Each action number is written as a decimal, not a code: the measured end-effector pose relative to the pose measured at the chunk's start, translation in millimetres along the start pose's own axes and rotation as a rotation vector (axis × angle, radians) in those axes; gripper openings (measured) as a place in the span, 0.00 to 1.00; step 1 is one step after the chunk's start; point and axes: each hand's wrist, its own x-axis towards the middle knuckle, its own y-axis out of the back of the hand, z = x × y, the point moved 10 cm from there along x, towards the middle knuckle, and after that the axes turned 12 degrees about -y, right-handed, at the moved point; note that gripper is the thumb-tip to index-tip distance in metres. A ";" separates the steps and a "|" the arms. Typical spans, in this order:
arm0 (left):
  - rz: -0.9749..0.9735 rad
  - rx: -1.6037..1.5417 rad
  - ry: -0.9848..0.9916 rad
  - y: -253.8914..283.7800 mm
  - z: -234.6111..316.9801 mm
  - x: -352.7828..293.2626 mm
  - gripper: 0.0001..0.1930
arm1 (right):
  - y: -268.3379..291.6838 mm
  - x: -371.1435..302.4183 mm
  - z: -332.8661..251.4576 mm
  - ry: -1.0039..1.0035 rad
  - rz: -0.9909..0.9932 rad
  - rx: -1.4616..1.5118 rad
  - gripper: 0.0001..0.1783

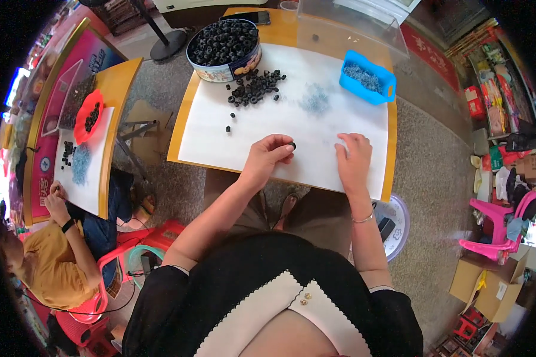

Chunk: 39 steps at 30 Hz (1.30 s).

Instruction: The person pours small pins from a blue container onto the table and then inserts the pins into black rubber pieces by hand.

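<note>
My left hand (270, 159) is closed, with a small black round piece (293, 145) pinched between thumb and fingertips, above the white sheet (220, 146) near the table's front edge. To its right, my right hand (355, 157) rests over the sheet, fingers bent and thumb apart, with nothing visible in it. Loose black pieces (255, 88) of the same look lie at the back left of the sheet. Behind them a round tin (223, 72) is heaped with more. Tiny bluish bits (315, 100) are spread at the sheet's middle. A blue plastic basket (372, 95) at the back right holds similar bits.
A dark phone (253, 17) and a clear plastic box (351, 38) are at the table's back. On the left, another person in a yellow top (65, 262) works at a second table (120, 101) with a red bowl (90, 116). A pale basin (397, 226) stands on the floor at right.
</note>
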 end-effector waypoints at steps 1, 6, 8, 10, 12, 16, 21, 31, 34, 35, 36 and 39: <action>-0.013 0.007 -0.015 -1.1 0.9 0.8 0.09 | -2.4 -2.2 -3.2 -0.001 -0.001 0.000 0.13; -0.015 0.003 -0.022 -2.4 2.6 -0.6 0.09 | -24.7 -6.8 0.9 -0.025 -0.140 0.085 0.10; -0.029 0.022 -0.028 -3.9 4.3 -0.4 0.09 | -23.6 -4.3 1.8 -0.049 -0.124 0.136 0.09; -0.033 0.040 -0.039 -5.6 5.2 -1.4 0.09 | -20.3 -2.8 -1.8 -0.073 -0.107 0.186 0.08; -0.038 0.057 -0.051 -9.6 7.1 -0.7 0.09 | -33.2 -7.9 20.2 -0.473 -0.238 0.483 0.06; -0.089 0.108 -0.041 -25.5 10.4 3.4 0.09 | -28.8 -7.4 1.5 -0.455 -0.275 0.598 0.06; -0.133 0.060 -0.010 -41.1 3.8 12.9 0.09 | -30.7 -7.1 -18.6 -0.382 -0.311 0.624 0.05; -0.132 0.080 -0.087 -37.3 9.1 13.2 0.08 | -43.7 -10.8 -10.4 -0.582 -0.354 0.915 0.05; -0.111 0.123 -0.124 -35.3 10.3 12.4 0.08 | -60.5 -18.2 -3.2 -0.652 -0.533 0.861 0.08; -0.109 0.160 -0.145 -34.8 11.8 11.9 0.08 | -62.1 -18.4 -4.8 -0.618 -0.547 0.801 0.09; -0.108 0.160 -0.145 -35.1 11.7 11.5 0.08 | -63.3 -18.6 -6.7 -0.584 -0.560 0.741 0.10; -0.094 0.161 -0.146 -35.0 13.1 10.6 0.08 | -62.4 -18.2 -9.1 -0.577 -0.524 0.801 0.09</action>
